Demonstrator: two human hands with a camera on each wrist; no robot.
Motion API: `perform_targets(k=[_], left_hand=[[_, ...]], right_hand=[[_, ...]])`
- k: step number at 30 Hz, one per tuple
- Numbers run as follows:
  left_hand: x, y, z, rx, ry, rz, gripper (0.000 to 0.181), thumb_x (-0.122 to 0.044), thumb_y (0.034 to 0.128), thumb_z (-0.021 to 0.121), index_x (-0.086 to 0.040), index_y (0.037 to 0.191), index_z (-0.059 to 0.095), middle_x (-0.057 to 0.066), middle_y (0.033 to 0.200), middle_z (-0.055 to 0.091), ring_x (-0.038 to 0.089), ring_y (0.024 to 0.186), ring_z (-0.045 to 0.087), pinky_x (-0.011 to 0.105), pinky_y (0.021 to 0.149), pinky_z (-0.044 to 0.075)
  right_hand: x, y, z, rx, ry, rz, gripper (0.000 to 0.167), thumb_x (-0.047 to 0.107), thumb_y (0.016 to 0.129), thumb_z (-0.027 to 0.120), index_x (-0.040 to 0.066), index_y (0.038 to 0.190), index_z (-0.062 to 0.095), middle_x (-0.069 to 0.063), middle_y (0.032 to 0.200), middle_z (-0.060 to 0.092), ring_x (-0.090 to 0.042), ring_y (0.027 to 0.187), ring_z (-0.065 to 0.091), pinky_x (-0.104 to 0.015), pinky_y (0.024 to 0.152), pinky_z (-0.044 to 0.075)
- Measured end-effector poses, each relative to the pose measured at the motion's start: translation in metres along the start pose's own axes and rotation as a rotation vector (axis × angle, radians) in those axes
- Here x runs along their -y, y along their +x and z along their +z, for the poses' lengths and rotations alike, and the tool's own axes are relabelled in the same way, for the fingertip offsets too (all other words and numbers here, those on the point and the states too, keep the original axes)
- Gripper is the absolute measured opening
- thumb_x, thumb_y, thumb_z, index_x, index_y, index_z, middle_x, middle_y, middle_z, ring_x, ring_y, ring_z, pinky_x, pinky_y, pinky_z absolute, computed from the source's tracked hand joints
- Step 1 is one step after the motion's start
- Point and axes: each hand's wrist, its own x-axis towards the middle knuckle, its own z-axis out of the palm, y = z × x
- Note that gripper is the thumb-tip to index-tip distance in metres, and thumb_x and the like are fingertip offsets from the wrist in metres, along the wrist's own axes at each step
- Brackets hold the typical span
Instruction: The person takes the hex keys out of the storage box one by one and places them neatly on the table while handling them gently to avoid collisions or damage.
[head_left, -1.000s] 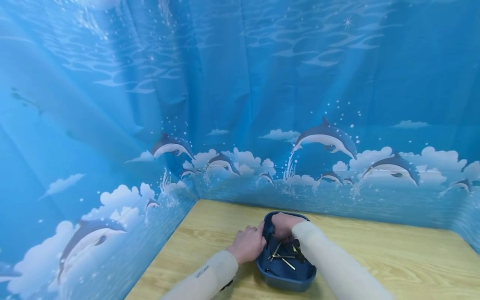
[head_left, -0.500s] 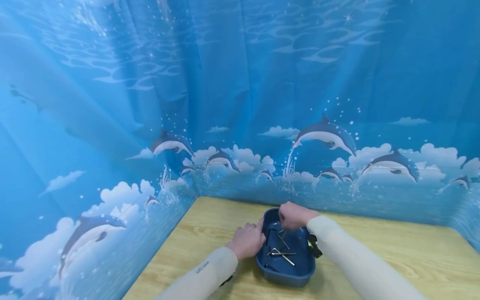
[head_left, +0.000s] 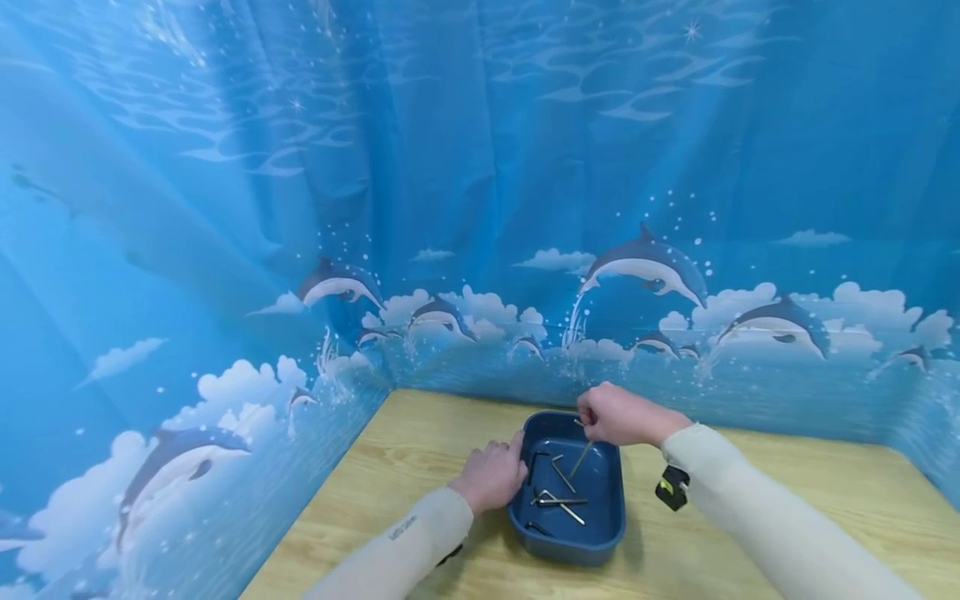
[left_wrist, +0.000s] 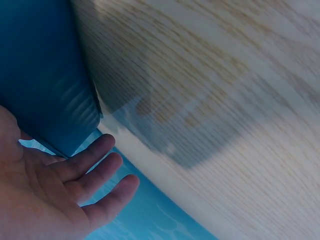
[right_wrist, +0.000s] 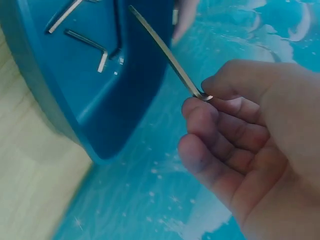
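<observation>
A blue plastic tub stands on the table with several L-shaped hex keys lying in it. Between thumb and index finger, my right hand pinches a brass-coloured hex key near its bend. The key's long arm slants down into the tub in the head view. My left hand touches the tub's left side, its fingers loosely spread in the left wrist view. Inside the tub are a brass-coloured hex key, a crossed pair of metal keys and a black key.
The tub rests on a light wood-grain table. A blue curtain printed with dolphins hangs behind the table and along its left side. A black device is strapped to my right wrist.
My right hand has come up out of the tub and moved right, drawing a hex key with it. The left hand has stayed at the tub's left side.
</observation>
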Motion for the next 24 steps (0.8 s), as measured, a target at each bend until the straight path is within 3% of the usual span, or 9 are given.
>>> perform_targets(k=[15, 24], left_hand=[[0.001, -0.001, 0.005, -0.001, -0.010, 0.000, 0.053, -0.031, 0.1021, 0.048, -0.009, 0.151, 0.045, 0.011, 0.120, 0.071, 0.030, 0.108, 0.066, 0.050, 0.082, 0.054], [0.000, -0.001, 0.002, -0.002, -0.027, -0.001, 0.054, -0.031, 0.1026, 0.047, -0.008, 0.151, 0.044, 0.012, 0.119, 0.072, 0.030, 0.106, 0.066, 0.050, 0.080, 0.054]], right_hand=[[-0.007, -0.055, -0.018, -0.054, 0.019, -0.013, 0.022, 0.004, 0.090, 0.064, 0.018, 0.075, 0.056, 0.007, 0.062, 0.046, -0.005, 0.053, 0.039, -0.024, 0.055, 0.037], [-0.024, -0.084, -0.017, -0.065, 0.027, 0.039, 0.022, 0.002, 0.089, 0.064, 0.018, 0.075, 0.056, 0.007, 0.062, 0.046, -0.004, 0.054, 0.038, -0.024, 0.056, 0.038]])
